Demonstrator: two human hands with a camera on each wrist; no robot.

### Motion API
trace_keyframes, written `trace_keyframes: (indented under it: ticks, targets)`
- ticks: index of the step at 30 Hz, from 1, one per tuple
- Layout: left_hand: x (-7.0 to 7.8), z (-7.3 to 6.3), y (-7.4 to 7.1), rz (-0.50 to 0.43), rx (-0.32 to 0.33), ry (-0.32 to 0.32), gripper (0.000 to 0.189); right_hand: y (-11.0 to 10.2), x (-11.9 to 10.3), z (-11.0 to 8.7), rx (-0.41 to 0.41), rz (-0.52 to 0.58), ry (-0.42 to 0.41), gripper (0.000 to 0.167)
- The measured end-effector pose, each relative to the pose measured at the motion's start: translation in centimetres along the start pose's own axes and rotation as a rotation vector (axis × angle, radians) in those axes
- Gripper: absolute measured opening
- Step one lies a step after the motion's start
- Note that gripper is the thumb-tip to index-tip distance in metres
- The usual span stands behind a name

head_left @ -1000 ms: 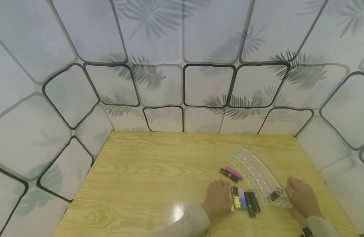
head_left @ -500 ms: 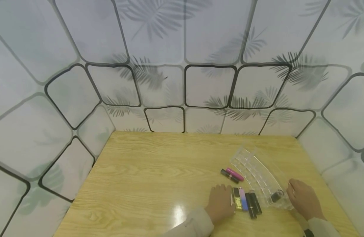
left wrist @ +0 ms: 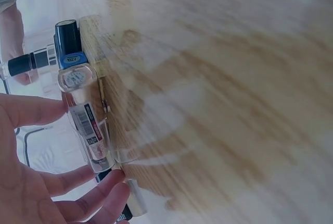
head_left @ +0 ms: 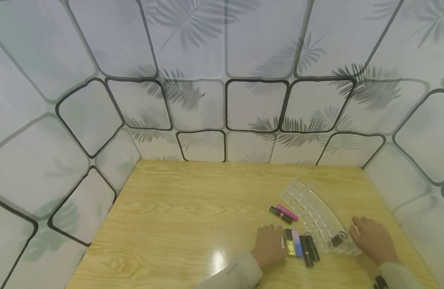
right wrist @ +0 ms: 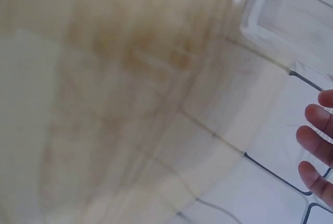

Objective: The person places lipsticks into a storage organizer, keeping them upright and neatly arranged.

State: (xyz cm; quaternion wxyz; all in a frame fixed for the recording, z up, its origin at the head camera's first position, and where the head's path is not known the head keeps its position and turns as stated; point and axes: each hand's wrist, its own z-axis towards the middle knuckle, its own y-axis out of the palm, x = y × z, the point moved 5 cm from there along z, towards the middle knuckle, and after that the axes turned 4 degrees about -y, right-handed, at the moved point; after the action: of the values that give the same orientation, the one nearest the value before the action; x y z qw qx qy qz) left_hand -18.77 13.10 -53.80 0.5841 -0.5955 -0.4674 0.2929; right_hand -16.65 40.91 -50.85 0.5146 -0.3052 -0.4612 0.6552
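Note:
My left hand [head_left: 268, 245] pinches a clear lip gloss tube [left wrist: 89, 130] with a barcode label, thumb at one end and fingers at the other. To its right lie a black-and-gold lipstick [head_left: 289, 243], a pink-to-blue tube [head_left: 297, 243] and two black tubes [head_left: 306, 251], side by side. Beside the right end of the clear acrylic organizer [head_left: 315, 208] is my right hand [head_left: 374, 241]. Its fingers look loosely bent and hold nothing in the right wrist view; whether it touches the organizer is unclear. A small dark-and-clear bottle [head_left: 338, 239] sits in the organizer's near end.
Left of the organizer, a magenta tube [head_left: 287, 212] and a dark tube [head_left: 280, 214] lie together on the wooden table [head_left: 178, 208]. Patterned white panels [head_left: 254, 104] close in the table at the back and both sides.
The whole head view has shifted slightly. My left hand has crept a little to the right by the tubes. My right hand has moved slightly; the cosmetics lie as before.

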Motion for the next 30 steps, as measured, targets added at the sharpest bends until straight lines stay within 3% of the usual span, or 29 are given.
trace_keyframes:
  ticks: [4,7,11,15,19,23,30]
  targets:
    - [-0.1,0.3,0.7,-0.023,-0.039,-0.034,0.044,0.2,0.4,0.6,-0.169,0.046,0.111,0.026]
    - [0.1,0.4,0.7,-0.039,-0.063,-0.053,0.042,0.3,0.4,0.8,-0.171,0.060,0.113,0.028]
    - [0.2,0.3,0.3,-0.041,-0.066,-0.067,0.043,0.5,0.3,0.8,-0.082,0.017,0.033,0.026]
    - [0.1,0.5,0.3,-0.035,-0.037,-0.067,0.048,0.6,0.3,0.6,-0.005,0.018,0.014,0.023]
    - [0.0,0.7,0.6,0.027,-0.002,-0.050,0.048,0.6,0.3,0.5,0.025,0.052,0.052,0.021]
    - [-0.1,0.7,0.6,0.087,0.008,-0.051,0.049,0.5,0.0,0.6,0.066,0.016,-0.010,0.019]
    - [-0.2,1.3,1.4,0.080,-0.001,-0.077,0.035,0.3,-0.2,0.4,0.080,0.008,-0.031,0.016]
